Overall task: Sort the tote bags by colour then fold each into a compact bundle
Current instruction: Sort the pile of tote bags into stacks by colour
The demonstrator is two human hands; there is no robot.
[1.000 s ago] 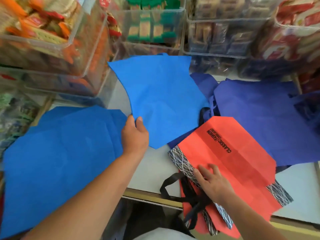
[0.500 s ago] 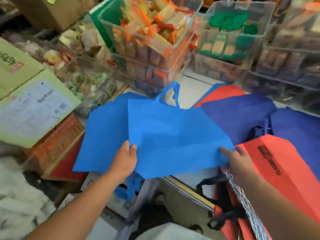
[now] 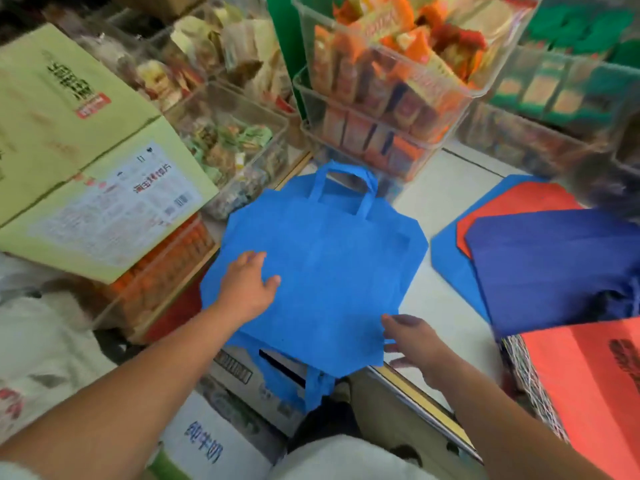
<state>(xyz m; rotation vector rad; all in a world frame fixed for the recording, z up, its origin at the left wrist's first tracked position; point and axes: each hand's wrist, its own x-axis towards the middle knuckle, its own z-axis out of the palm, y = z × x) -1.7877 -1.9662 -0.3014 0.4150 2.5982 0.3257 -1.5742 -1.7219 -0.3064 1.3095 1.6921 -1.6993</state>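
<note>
Blue tote bag: laid flat at the front left corner of the bench, with its near part carried past the front edge.
Handles: one handle is hung below the front edge; the other is pointed at the far edge.
Left hand: laid flat on the bag's left part, fingers straight and spread, nothing gripped.
Right hand: held at the bag's near right corner, thumb above the edge. Whether cloth is pinched cannot be told through the blur.
Slide risk: the bag could be dragged off the front edge by its overhang if the flat palm is lifted.
Fold risk: a skewed, loose bundle is likely if the hanging handle is not tucked in first.
Sorting risk: the navy tote bag and red tote bag are overlapped at the right edge, so colours could be mixed when one is pulled.
</note>
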